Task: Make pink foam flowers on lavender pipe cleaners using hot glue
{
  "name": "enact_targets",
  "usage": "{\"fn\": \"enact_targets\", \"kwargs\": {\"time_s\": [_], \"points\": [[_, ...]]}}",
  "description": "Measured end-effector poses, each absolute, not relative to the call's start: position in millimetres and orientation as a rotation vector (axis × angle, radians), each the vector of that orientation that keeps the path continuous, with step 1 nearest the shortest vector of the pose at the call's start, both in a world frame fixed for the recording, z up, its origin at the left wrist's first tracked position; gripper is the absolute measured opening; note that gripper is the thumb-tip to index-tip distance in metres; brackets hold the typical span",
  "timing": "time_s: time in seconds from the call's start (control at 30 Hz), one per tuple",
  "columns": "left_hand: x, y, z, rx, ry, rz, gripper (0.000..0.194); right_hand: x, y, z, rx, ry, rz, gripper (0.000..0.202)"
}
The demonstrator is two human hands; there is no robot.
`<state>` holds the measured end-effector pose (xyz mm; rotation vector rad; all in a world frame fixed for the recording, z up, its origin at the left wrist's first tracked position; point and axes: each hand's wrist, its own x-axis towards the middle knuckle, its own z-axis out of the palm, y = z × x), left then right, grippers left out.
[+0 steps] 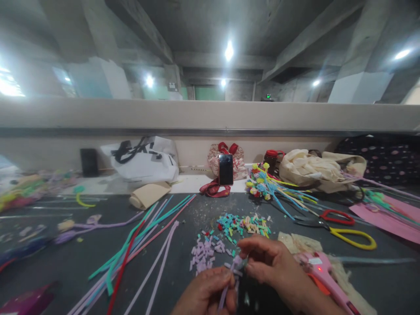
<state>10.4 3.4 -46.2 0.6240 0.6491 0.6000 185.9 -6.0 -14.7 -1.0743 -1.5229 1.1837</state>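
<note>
Low in the centre, my left hand (208, 291) pinches a lilac fuzzy stem (223, 295) between thumb and fingers. A small pale lilac tuft (236, 260) shows at the stem's upper end. Just right of it is my right hand (271, 264), thumb and fingers curved around the tuft with a gap between them; whether it touches the tuft is unclear. Cut lilac pieces (202, 253) lie beyond my left hand. Behind my right hand are blue, yellow and peach cut pieces (243, 224). A pink glue gun (324, 273) with a red light rests on cloth at the right.
Long coloured stems (131, 247) lie at the left. Scissors (341, 227) with red and yellow handles are at the right, near a bundle of fuzzy flowers (260, 181). A phone (225, 169) stands at the back between a white bag (147, 162) and a cream bag (311, 168).
</note>
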Motion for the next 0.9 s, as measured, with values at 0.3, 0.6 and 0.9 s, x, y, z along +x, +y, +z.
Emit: {"fn": "enact_targets", "kwargs": {"time_s": [0.3,0.6,0.9], "points": [[9,3,-51,0.761,0.618,0.547,0.020,185,-9,-2,-0.976,-1.758,1.028,0.026],[8,0,-40,0.906,0.642,0.567,0.021,182,-12,0,-0.961,-1.828,0.924,0.027],[9,2,-51,0.772,0.604,0.540,0.016,182,-13,-5,-0.961,-1.900,0.840,0.011]]}}
